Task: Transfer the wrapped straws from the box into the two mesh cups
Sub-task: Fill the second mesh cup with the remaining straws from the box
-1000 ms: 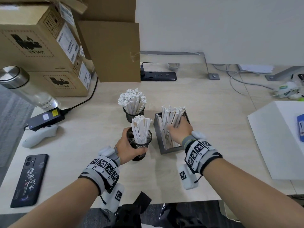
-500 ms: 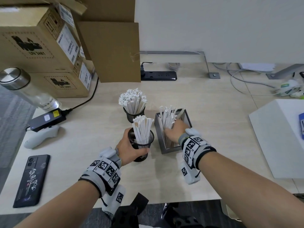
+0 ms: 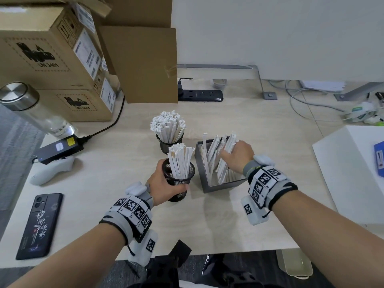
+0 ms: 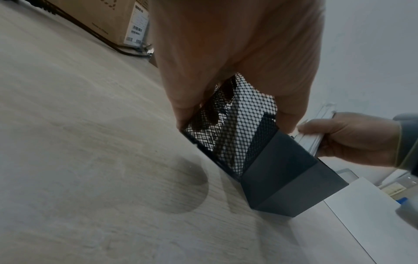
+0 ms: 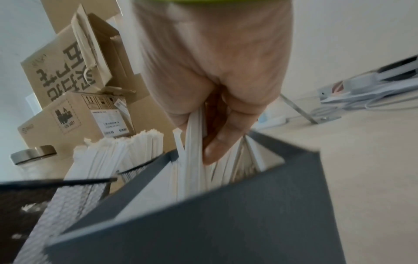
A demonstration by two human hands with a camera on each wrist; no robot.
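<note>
A grey square box (image 3: 222,187) (image 4: 291,185) (image 5: 203,223) stands mid-table with white wrapped straws (image 3: 212,154) (image 5: 194,160) leaning inside. My right hand (image 3: 235,155) (image 4: 353,139) (image 5: 214,107) is over the box and grips a bundle of those straws between thumb and fingers. My left hand (image 3: 166,183) (image 4: 237,62) holds the near black mesh cup (image 3: 179,180) (image 4: 228,128), which is partly filled with straws (image 3: 179,161). The far mesh cup (image 3: 169,143) behind it is packed full of straws (image 3: 167,125).
Cardboard boxes (image 3: 52,59) stack at the back left, with a glass bottle (image 3: 31,109), a black power brick (image 3: 60,148), a white controller (image 3: 49,171) and a phone (image 3: 39,225) along the left. A power strip (image 3: 200,95) lies behind. A white box (image 3: 351,173) sits at the right.
My right hand dipped lower into the box, then rose and shifted right with a bundle of straws in its grip. The left hand stayed on the near cup.
</note>
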